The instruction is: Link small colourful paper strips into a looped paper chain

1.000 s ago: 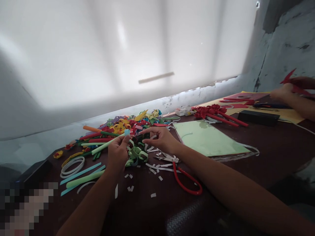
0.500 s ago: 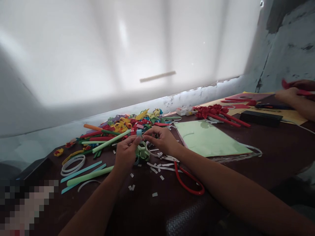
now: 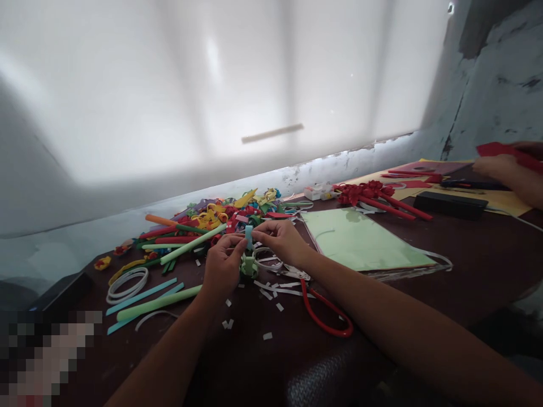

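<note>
Between my two hands a short light-blue paper strip (image 3: 249, 236) stands upright. The fingertips of my left hand (image 3: 224, 261) pinch it from the left. From the right, the thumb and fingers of my right hand (image 3: 280, 240) close on its other edge. Just below lies a pale green folded-paper piece (image 3: 249, 264), partly behind my fingers. Beside it are a roll of white tape (image 3: 268, 259) and scissors with red handles (image 3: 324, 311), partly under my right wrist. Small white paper bits (image 3: 267, 336) are scattered in front.
Behind my hands lies a heap of colourful paper pieces (image 3: 212, 215). Green sheets (image 3: 365, 240) and red paper flowers (image 3: 367, 193) are to the right. On the left are a white coil (image 3: 127, 285), blue strips (image 3: 142, 297) and a green paper tube (image 3: 156, 304). Another person's hand (image 3: 500, 169) holds red paper.
Both hands have shifted slightly right, and the blue strip now shows more of its length, upright between them. The other person's red paper has turned and looks flatter.
</note>
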Demonstrator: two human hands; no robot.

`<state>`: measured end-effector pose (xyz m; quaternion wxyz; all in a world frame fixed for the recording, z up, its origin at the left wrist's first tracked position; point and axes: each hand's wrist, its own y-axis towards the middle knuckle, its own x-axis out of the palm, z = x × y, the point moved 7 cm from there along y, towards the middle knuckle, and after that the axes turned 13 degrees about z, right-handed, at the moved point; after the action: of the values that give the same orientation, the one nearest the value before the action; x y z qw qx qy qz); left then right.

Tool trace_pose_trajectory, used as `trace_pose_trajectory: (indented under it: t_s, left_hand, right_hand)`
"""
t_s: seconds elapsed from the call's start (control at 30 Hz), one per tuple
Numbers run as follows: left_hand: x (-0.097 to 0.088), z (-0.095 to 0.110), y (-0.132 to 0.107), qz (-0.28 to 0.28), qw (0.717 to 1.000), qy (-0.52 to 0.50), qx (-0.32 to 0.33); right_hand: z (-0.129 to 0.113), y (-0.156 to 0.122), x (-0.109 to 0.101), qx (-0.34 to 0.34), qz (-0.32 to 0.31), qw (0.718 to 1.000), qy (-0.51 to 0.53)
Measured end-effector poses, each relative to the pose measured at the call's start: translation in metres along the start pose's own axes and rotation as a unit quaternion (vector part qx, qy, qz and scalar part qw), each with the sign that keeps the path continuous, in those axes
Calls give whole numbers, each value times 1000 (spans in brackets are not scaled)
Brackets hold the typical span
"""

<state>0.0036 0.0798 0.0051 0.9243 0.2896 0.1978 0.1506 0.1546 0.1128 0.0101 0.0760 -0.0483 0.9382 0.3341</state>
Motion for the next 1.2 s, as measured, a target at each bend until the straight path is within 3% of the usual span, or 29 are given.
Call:
trace_pose_trajectory:
  t_s: [0.3, 0.63, 0.87, 1.2]
  left_hand:
    - [-3, -4, 1, 15, 996, 80, 41]
    - [-9, 28, -8, 71, 963, 182, 187]
    - [-16, 26, -5, 121, 961, 165, 184]
    - [-6, 19, -4, 70, 979, 96, 164]
  right_hand:
    - [2, -3, 4, 22, -44, 998, -28]
    - [-2, -6, 7, 5, -22, 999, -24]
    - [-2, -4, 11, 27, -10, 998, 59]
    - [7, -1, 9, 48, -1, 995, 83]
